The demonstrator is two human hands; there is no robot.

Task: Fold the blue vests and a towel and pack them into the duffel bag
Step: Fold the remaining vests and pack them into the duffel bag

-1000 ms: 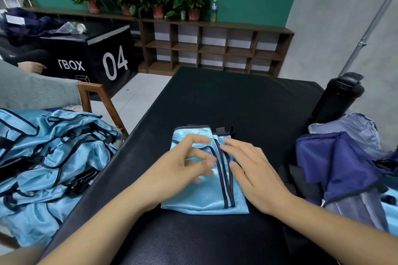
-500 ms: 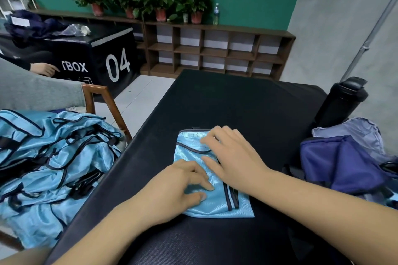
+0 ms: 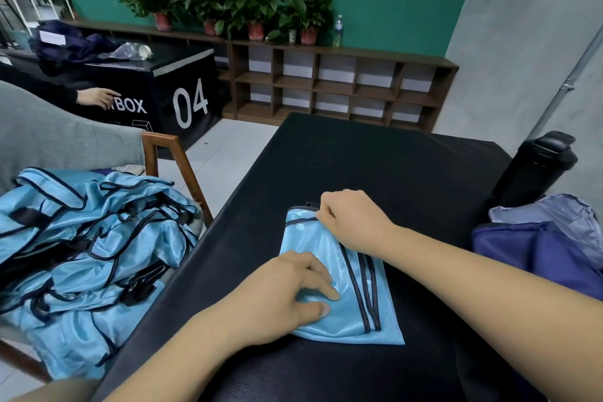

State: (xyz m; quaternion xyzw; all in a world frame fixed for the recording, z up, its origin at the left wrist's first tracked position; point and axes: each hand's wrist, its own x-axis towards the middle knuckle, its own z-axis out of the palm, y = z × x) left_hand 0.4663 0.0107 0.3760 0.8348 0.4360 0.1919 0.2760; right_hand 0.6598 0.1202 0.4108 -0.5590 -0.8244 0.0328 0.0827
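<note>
On the near middle of the black padded table (image 3: 375,166), head view: folded light-blue satin vest with dark piping (image 3: 313,241), flat, a narrow rectangle. Right hand (image 3: 352,222) at its far end, fingers curled, pinching the far trimmed hem. Left hand (image 3: 287,290) on the near-left part, fingers loosely spread, pressing the cloth down, no grip as far as visible.

Left of the table: heaped pile of unfolded light-blue vests (image 3: 81,238) on a grey chair with wooden frame (image 3: 166,153). Right of the table: purple nylon bag (image 3: 538,251), probably the duffel, mouth not clearly visible. Black bottle (image 3: 535,170) just beyond it. No towel identified.

Step in hand, by judgement: one more fold, far end over toward the near end.
- Pin the near part flat with the left palm as anchor.
- Lift the far hem low and bring it straight toward the near edge.
- Line up piping and corners before letting go.
- Satin likely slippery, so smooth outward with flat fingers after.
- Then carry flat to the right, into the bag.

Large pile unfolded, so probably early in the task.
</note>
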